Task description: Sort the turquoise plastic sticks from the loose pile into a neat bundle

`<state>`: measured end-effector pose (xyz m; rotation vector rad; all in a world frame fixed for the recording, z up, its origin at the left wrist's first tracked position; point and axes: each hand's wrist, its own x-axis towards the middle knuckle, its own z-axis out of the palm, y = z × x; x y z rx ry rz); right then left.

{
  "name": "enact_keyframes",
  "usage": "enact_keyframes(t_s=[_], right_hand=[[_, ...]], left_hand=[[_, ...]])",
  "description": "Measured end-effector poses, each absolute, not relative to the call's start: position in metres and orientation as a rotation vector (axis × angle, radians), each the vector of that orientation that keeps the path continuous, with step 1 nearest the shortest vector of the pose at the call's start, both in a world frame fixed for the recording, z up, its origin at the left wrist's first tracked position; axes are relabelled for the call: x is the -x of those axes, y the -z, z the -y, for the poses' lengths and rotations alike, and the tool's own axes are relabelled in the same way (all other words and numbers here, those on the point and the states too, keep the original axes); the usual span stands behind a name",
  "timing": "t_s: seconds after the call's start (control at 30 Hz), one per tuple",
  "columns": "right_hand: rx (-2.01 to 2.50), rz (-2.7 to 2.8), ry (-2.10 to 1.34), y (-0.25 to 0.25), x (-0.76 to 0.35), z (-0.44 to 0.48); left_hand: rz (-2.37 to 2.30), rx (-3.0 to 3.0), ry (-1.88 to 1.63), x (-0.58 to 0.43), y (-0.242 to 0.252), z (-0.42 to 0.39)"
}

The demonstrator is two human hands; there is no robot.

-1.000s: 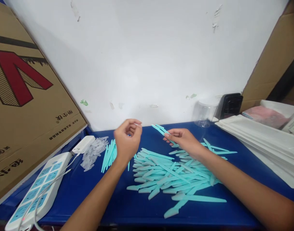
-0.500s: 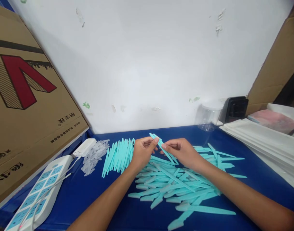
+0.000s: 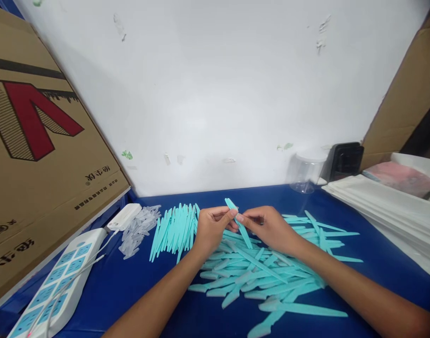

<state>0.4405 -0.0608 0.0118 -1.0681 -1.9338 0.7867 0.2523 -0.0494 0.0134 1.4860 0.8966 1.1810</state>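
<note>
Head view: left hand (image 3: 213, 230) and right hand (image 3: 271, 230) meet at the far side of the heap
Turquoise stick: held between the two hands, right of the left fingertips and left of the right hand's palm
Long axis: slants from far left to near right, its near end over the heap
Nearer hand: neither, as both sets of fingertips appear to touch it, the left ones slightly farther up
Left fingers: thumb and forefinger closed in a pinch on the stick
Right fingers: thumb bent in against the stick, fingertips behind it partly hidden
Stick count: at least one held; a second pressed alongside cannot be ruled out
Heap (image 3: 257, 272): dozens of sticks, too overlapped for an exact count
Row (image 3: 174, 227): well over ten sticks, left of the hands, mostly pointing near to far
Clear pieces (image 3: 139, 227): many, overlapped, left of the row
Power strip (image 3: 61, 281): one, near left
Jar (image 3: 306, 173): one, far right
</note>
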Motion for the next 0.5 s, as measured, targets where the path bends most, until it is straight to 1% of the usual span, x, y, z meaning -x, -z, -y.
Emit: enact_keyframes(t_s=[0.2,0.37,0.5], right_hand=[[1.101,1.915,-0.754,-0.014,-0.44,0.061],[1.149,1.909,-0.756,-0.018,-0.441,0.062],[1.195,1.894,-0.748,-0.017,-0.447,0.058]], left_hand=[[-0.93,-1.561,-1.214,-0.253,-0.019,0.048],[-1.034,-1.484,-1.262,-0.225,-0.038,0.028],[-1.216,-1.56,-1.074,-0.173,-0.061,0.009]])
